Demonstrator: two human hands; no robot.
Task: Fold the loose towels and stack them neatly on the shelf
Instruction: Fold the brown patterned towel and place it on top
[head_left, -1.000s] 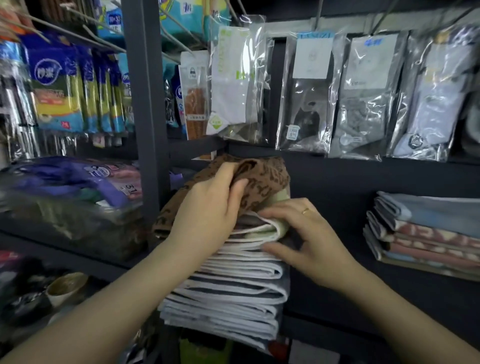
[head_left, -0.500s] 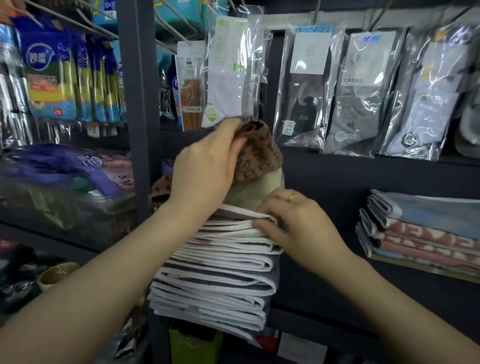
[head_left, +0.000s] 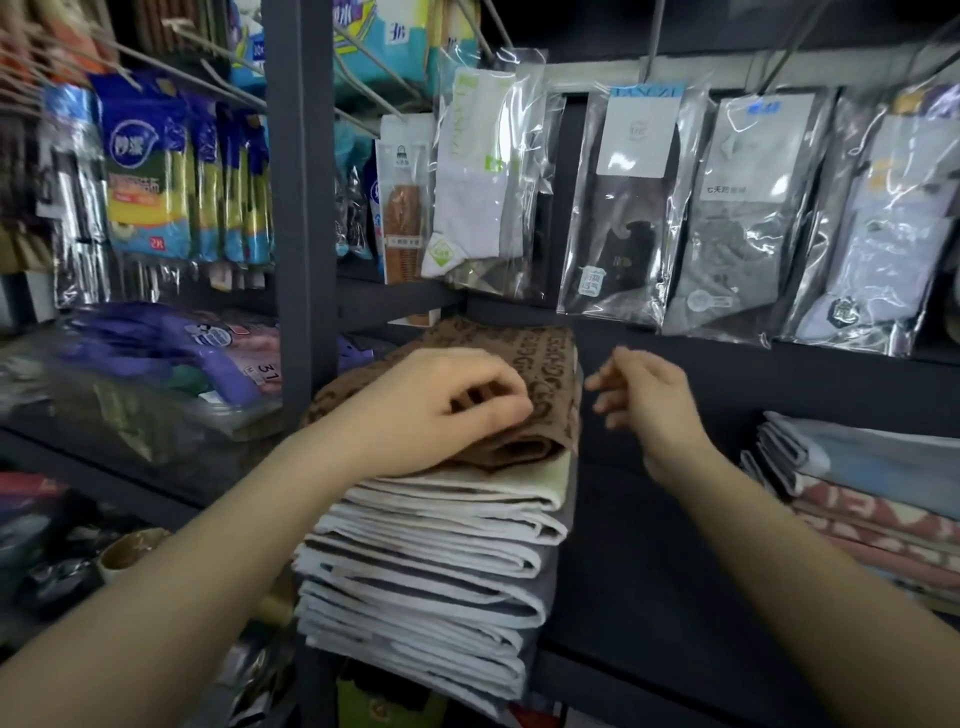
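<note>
Left hand (head_left: 447, 410) presses brown towel (head_left: 545, 374) atop stack (head_left: 431, 571); right hand (head_left: 649, 400) loose, empty.

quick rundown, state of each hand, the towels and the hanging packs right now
left hand: fingers curled, resting on the brown towel
right hand: in the air beside the stack, holding nothing
brown towel: folded, on top of the tall stack
tall stack: folded towels, piled
second stack: folded, on the shelf
sock packs: sealed, hanging
</note>
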